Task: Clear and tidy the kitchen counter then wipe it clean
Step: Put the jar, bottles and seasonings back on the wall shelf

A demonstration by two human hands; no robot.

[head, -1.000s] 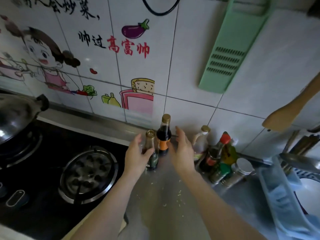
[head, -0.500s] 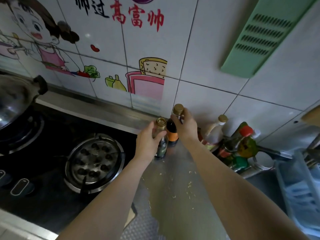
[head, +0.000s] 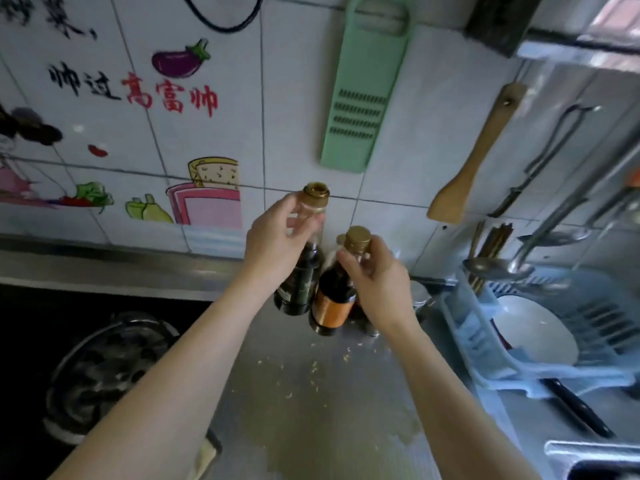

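Nearby, crumbs (head: 313,367) litter the counter (head: 322,417) beside a dish rack (head: 540,368).

Left hand (head: 277,244) grips neck of dark bottle with green label (head: 300,271); right hand (head: 375,271) grips neck of dark bottle with orange label (head: 332,306). Bottles side by side, near counter's (head: 311,410) back edge by tiled wall (head: 415,116). Yellowish crumbs (head: 313,367) scattered mid-counter. Gas burner (head: 100,368) at left; blue dish rack (head: 519,341) with white plate (head: 533,327) at right.
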